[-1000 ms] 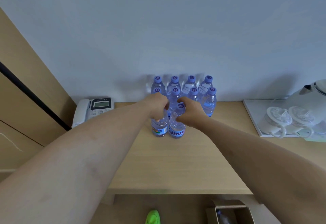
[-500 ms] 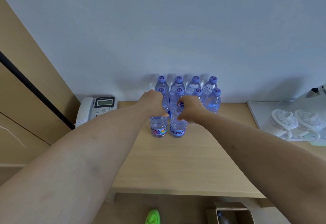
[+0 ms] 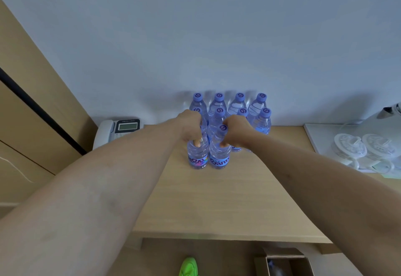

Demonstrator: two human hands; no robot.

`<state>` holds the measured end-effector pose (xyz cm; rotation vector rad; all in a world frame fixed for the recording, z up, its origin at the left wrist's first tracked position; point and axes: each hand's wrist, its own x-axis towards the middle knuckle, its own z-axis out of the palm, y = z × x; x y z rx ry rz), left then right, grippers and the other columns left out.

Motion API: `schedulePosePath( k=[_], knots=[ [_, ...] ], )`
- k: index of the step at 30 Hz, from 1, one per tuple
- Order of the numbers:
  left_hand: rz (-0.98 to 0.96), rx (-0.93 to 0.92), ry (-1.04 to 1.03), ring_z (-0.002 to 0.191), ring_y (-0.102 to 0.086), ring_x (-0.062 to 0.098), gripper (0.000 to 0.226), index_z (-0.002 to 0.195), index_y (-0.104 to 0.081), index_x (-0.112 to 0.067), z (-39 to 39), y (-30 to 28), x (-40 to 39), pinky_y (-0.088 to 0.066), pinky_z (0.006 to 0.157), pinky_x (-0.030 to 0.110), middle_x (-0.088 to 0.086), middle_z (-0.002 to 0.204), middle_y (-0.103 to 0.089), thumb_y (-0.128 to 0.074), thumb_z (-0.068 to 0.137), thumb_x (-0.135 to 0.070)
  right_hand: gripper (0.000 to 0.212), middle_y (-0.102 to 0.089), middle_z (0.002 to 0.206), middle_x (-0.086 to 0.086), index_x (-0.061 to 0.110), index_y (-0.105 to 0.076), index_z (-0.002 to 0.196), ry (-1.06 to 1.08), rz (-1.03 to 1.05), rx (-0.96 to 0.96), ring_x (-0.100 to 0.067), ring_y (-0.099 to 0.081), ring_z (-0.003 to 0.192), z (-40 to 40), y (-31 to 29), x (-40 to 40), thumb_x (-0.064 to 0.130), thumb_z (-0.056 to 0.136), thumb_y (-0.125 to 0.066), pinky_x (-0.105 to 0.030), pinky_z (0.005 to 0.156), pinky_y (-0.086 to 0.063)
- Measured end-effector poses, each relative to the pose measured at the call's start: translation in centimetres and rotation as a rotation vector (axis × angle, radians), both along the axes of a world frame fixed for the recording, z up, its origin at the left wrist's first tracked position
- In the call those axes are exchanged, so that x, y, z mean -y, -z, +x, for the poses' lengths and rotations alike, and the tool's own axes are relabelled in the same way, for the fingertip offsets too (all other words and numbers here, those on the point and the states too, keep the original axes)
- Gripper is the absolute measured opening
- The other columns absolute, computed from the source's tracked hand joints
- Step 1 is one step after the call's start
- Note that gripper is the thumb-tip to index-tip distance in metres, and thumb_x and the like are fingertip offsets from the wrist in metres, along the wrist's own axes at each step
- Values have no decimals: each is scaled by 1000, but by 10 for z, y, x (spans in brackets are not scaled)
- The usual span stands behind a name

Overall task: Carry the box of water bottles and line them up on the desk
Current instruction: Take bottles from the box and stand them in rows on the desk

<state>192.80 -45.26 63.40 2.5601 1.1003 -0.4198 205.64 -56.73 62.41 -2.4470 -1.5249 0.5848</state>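
Your left hand is curled round the upper part of the front-left water bottle, covering its cap and neck; one fingertip shows against the clear plastic. Your right hand grips the shoulder of the front-right water bottle just beside it, its purple cap showing between your hands. Both bottles stand upright on the wooden desk, touching or nearly so, their labels partly readable.

Behind them, two rows of water bottles stand at the desk's back edge against the wall; your hands hide the lower parts of several, so the count in the middle row is hard to make out.

A desk telephone sits at the back left corner, partly behind your left forearm. On the right edge a white tray carries lidded white cups, blurred, and a kettle cut off by the frame.

Below the desk's front edge an open cardboard box is cut off at the bottom; something lies in it, too dim to tell. A green shoe shows beside it.
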Motion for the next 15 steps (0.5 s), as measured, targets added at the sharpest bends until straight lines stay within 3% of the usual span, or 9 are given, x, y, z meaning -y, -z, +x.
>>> schedulePosePath(
  k=[3,8,11,15],
  knots=[
    [79,71,7,60,-52,16,46,63,-53,-18,-2,2,0,-37,49,24,-3,65,-51,-91,51,-38,50,-41,64,-1,15,-38,63,25,14,-43,-21,-45,64,2,2,-1,24,62,-87,-29,55,-40],
    [113,127,-84,42,-63,14,52,51,-56,-15,-4,11,4,-39,43,22,-6,28,-49,-84,51,-59,54,-39,62,1,16,-35,61,57,76,-50,-17,-41,56,2,6,1,35,65,-85,-25,46,-34],
    [116,122,-112,34,-59,14,53,50,-55,-14,-3,9,7,-40,43,22,-5,27,-48,-84,52,-59,54,-38,61,1,16,-34,60,63,88,-42,-15,-38,54,1,7,2,32,65,-86,-25,45,-32],
    [146,147,-170,33,-52,12,55,53,-52,-15,-3,7,10,-40,43,21,-1,44,-53,-81,57,-61,57,-35,59,1,16,-32,58,61,93,-48,-15,-34,52,1,5,2,29,65,-87,-25,45,-31]
  ],
)
